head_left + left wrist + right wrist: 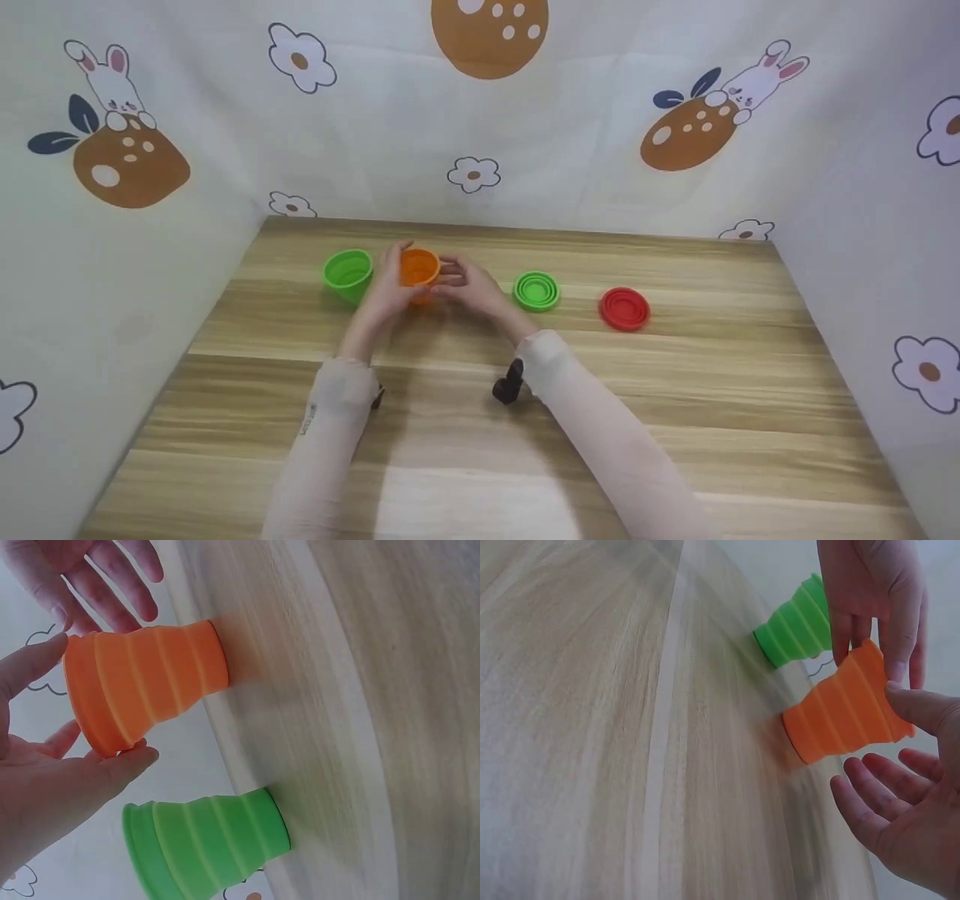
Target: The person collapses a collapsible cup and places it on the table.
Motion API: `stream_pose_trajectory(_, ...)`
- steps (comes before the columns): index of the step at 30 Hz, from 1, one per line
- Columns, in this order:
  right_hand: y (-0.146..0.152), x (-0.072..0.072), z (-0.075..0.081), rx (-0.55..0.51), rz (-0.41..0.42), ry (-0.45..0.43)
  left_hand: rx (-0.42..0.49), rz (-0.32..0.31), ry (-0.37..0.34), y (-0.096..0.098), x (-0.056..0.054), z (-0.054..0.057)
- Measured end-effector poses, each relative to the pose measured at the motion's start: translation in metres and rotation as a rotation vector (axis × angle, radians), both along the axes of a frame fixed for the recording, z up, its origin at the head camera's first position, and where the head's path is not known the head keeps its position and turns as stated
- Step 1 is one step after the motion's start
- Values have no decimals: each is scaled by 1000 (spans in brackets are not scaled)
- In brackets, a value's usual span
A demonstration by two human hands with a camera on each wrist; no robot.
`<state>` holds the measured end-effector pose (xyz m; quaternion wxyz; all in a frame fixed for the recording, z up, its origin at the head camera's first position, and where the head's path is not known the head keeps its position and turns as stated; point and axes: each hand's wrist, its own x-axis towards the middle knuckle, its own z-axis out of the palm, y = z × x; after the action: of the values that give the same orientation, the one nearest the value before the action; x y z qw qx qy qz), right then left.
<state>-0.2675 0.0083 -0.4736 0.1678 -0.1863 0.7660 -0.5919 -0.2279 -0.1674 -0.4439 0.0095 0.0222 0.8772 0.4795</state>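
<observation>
An orange collapsible cup, fully extended, stands upright with its base at the tabletop. My left hand holds it near the rim, thumb on the near side and fingers around the left; the left wrist view shows this grip on the cup. On the other side is my right hand, its thumb touching the rim while the other fingers spread loosely beside the cup wall, as the right wrist view shows. An extended green cup stands just left of my left hand.
To the right lie a flattened green collapsible cup and, farther right, a flattened red one. A patterned cloth hangs behind the wooden table and along both sides.
</observation>
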Motion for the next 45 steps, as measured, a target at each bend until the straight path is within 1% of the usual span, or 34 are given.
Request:
stream_pose_trajectory(3,-3,3,1,-29,3,-11,-32,5,11,1,0,-1)
stream_pose_trajectory(5,-4,5,2,-39,3,-23,-47,18,6,1,0,-2)
stream_pose_trajectory(9,-1,5,3,-44,-16,-42,-52,30,9,2,-1,-2)
stream_pose_trajectory(11,2,4,3,-36,-37,-40,-30,30,21,3,-1,0)
stream_pose_trajectory(15,11,5,6,-2,-87,-10,60,4,43,6,1,5)
stream_pose_trajectory(18,20,6,13,20,-113,14,98,-18,55,10,1,10)
stream_pose_trajectory(21,29,9,21,28,-109,43,138,-31,72,16,2,14)
stream_pose_trajectory(26,48,12,34,36,-94,104,251,-70,92,28,3,21)
stream_pose_trajectory(31,69,20,41,47,-94,210,288,-112,85,41,6,29)
stream_pose_trajectory(33,77,24,43,45,-94,260,288,-123,71,47,8,32)
stream_pose_trajectory(36,88,31,45,52,-106,334,277,-121,50,56,13,35)
stream_pose_trajectory(40,102,39,47,64,-134,422,250,-117,35,66,18,36)
stream_pose_trajectory(42,108,43,47,50,-137,449,243,-121,29,71,19,35)
stream_pose_trajectory(45,115,49,46,27,-149,465,231,-139,26,78,22,32)
